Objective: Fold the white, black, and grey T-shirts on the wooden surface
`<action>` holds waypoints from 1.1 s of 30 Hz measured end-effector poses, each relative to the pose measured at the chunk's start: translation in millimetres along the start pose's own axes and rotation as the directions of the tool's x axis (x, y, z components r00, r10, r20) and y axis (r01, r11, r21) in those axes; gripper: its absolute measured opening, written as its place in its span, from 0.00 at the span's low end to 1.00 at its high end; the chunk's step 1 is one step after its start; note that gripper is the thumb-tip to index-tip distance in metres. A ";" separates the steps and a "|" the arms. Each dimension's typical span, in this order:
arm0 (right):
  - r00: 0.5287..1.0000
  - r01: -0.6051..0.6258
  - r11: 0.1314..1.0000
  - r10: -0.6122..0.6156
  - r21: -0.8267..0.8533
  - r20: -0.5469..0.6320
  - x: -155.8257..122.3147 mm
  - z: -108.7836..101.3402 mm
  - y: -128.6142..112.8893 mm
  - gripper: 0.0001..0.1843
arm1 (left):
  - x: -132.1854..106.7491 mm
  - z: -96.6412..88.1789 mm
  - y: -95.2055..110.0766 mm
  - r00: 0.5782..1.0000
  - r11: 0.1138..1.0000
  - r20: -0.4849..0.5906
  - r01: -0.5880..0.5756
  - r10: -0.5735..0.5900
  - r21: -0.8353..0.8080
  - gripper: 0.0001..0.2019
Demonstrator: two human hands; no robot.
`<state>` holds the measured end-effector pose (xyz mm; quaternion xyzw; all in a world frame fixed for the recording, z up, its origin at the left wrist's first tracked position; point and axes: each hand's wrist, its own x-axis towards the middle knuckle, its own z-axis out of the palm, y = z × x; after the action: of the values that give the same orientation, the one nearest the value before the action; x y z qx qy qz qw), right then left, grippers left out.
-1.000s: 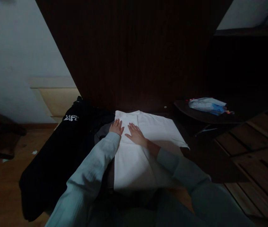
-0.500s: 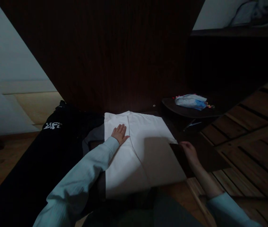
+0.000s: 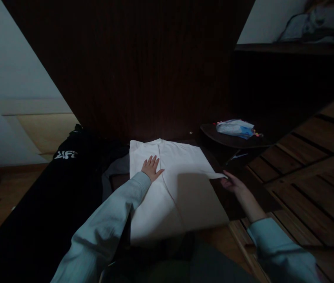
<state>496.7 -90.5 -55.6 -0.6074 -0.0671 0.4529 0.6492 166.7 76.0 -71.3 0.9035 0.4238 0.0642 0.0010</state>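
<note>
Two hands are on a white shirt (image 3: pixel 181 192) that lies spread flat and face down on a dark surface in front of the person, collar end towards a tall dark wood panel (image 3: pixel 143 78). The left hand (image 3: pixel 152 168) rests palm down on the upper left part of the shirt, fingers spread wide and flat, gripping nothing, just beside a fold line that runs down the cloth. The right hand (image 3: pixel 234 184) is at the shirt's right edge, where the sleeve (image 3: pixel 214 173) tapers to a point. In this dim light the fingertips seem to be pinched on the sleeve's tip, which sits slightly raised off the surface. Both arms wear pale blue-grey sleeves.

To the left of the shirt lies a black garment (image 3: pixel 46 196), long and draped, with white lettering (image 3: pixel 65 155) near its top. Between it and the shirt a strip of grey cloth (image 3: pixel 116 169) shows, partly under the shirt's left edge. Beyond the right hand stands a small dark round table (image 3: pixel 228 140) with a crumpled pale blue and white plastic packet (image 3: pixel 235 128) on it, well apart from the shirt. Wooden slats (image 3: pixel 308 173) run along the right side, and a pale wall (image 3: pixel 10 78) fills the left.
</note>
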 end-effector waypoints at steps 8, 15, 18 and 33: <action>0.984 0.134 0.985 -0.146 0.112 0.105 -35.7 78.3 -40.7 0.08 | 5.5 -9.2 4.5 0.994 0.880 0.057 0.106 -0.090 -0.464 0.32; 0.589 0.689 0.699 -0.388 -0.190 0.709 -111.7 251.0 -4.1 0.08 | -8.1 -60.1 -57.5 0.972 0.317 0.194 0.228 -0.136 -0.921 0.47; 0.389 0.805 0.537 -0.157 -0.253 0.908 -139.7 308.7 47.1 0.07 | -41.1 -81.6 -97.6 0.958 0.068 0.220 0.236 -0.185 -0.969 0.55; 0.319 0.848 0.431 0.046 -0.307 0.947 -140.9 255.4 81.2 0.15 | -31.9 -78.4 -104.3 0.749 0.372 -0.002 0.327 -0.663 -0.869 0.08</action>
<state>211.0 -11.0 5.3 -0.4536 -0.7528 0.3923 0.2713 57.5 114.3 -3.1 0.5891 0.5891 0.4122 0.3688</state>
